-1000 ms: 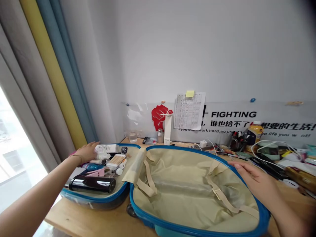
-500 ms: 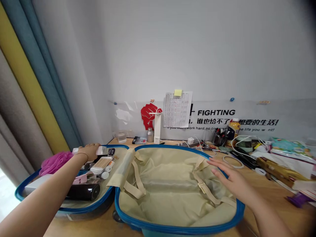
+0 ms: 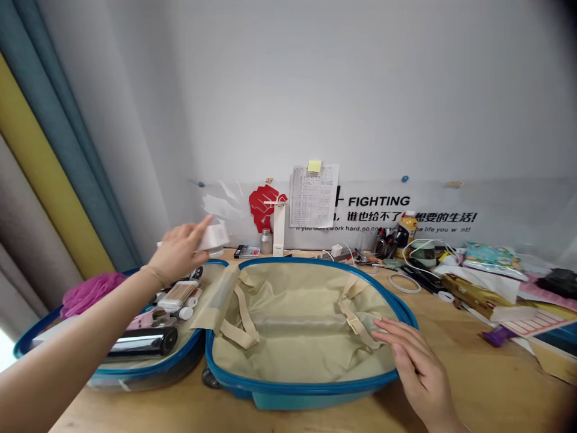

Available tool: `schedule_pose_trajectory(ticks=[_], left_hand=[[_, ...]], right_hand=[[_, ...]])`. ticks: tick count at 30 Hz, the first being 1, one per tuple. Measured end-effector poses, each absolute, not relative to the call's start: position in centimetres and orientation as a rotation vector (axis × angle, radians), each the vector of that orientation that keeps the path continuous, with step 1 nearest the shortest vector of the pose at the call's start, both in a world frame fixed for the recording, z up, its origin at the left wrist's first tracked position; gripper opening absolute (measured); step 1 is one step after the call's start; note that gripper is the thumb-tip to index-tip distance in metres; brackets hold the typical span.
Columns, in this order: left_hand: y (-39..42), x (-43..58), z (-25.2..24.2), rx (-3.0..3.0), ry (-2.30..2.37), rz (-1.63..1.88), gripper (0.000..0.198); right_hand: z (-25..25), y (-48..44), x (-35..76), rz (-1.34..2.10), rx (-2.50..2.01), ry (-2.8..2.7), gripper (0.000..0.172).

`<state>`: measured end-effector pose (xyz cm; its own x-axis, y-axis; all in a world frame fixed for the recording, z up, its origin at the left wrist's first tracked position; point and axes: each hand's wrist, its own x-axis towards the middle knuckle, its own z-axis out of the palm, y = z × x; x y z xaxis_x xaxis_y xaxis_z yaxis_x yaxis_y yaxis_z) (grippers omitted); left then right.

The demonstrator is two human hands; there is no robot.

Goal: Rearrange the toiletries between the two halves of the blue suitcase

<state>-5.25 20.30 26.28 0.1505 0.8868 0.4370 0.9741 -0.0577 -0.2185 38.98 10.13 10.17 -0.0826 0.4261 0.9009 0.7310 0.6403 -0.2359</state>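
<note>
An open suitcase (image 3: 311, 385) with a blue rim and beige lining lies on the table. Over the back of its packed left half, my left hand (image 3: 181, 249) grips a small white box (image 3: 214, 238), raised above the other contents. Beneath my left arm lie a black cylinder (image 3: 144, 341), a pack of cotton swabs (image 3: 179, 294), small white-capped bottles (image 3: 186, 313) and a pink mesh bundle (image 3: 92, 293). My right hand (image 3: 417, 361), fingers stretched out, is at the right edge of the other half, near a beige strap (image 3: 354, 325); whether it touches the rim I cannot tell.
On the right of the wooden table (image 3: 451, 337) are cables (image 3: 404, 282), a gold pouch (image 3: 469, 294), a wipes pack (image 3: 493, 258) and papers (image 3: 529, 322). A yellow-labelled bottle (image 3: 407, 228) and a white lamp (image 3: 279, 228) stand by the wall. Curtains (image 3: 67, 150) hang at left.
My left hand has lifted the white box out of the suitcase's left half, up and to the right. My right hand has moved down along the right rim. The view has shifted slightly.
</note>
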Motion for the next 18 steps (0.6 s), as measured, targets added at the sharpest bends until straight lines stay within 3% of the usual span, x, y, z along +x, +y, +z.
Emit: schedule_pose_trajectory(ticks=[8,12,18], left_hand=[[14.9,12.2,22.6,-2.972,-1.004,0.26,0.085],[14.9,16.0,19.4,-3.149,-0.964,0.543,0.088],[18.4,15.9,17.8,-3.082,-1.143,0.6,0.091]], right_hand=[[9.6,10.2,39.1,-0.304,-0.992,-1.708,0.031],[9.7,10.1,39.1,-0.308,-0.949,-1.717,0.028],[9.9,10.0,38.9,-0.312,-0.935,-1.72,0.028]])
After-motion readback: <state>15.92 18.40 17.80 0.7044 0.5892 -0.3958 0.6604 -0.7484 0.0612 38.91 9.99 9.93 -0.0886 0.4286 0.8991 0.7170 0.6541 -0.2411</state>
